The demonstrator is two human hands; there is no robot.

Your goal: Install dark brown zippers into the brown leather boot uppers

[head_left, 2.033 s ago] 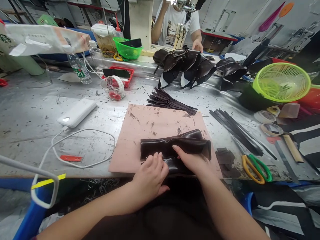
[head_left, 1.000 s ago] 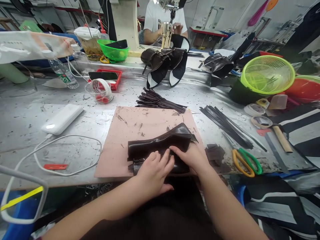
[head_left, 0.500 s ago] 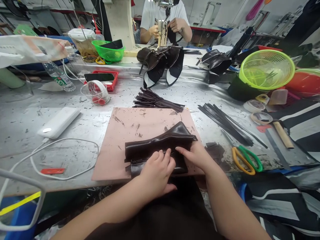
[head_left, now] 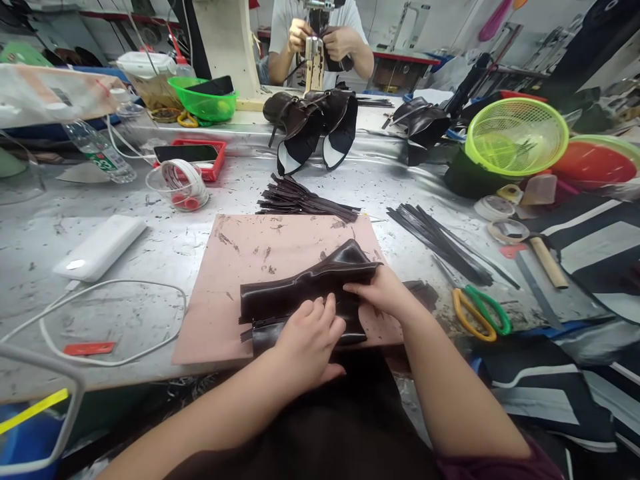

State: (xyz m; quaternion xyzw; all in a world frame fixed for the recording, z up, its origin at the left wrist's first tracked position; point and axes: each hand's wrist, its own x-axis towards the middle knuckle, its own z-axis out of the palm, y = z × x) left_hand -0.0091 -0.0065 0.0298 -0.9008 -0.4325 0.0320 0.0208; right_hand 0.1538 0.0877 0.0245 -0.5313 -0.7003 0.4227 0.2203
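Observation:
A shiny dark brown leather boot upper (head_left: pixel 305 283) lies folded on a pink board (head_left: pixel 200 313), and a zipper edge runs along its nearer flap (head_left: pixel 270 323). My right hand (head_left: pixel 383 293) grips its right end, thumb on top and the other fingers partly hidden beneath the leather. Across the nearer flap rests my left hand (head_left: pixel 310 340), fingertips pressed on the leather close to the seam and thumb apart toward me. Beyond the board lies a bundle of dark zipper strips (head_left: pixel 305 200).
Scissors (head_left: pixel 480 313), more dark strips (head_left: pixel 440 243) and a wooden-handled tool (head_left: pixel 549 262) lie to the right. A white power bank (head_left: pixel 103 247) with its cable is at left. Stitched uppers (head_left: pixel 320 123) stand behind. Across the bench, a co-worker's hands (head_left: pixel 337 43) work at a sewing machine.
The view has swung slightly right, so the bench appears shifted left. Both my hands keep nearly the same places on the leather. The co-worker's hands have risen at the machine.

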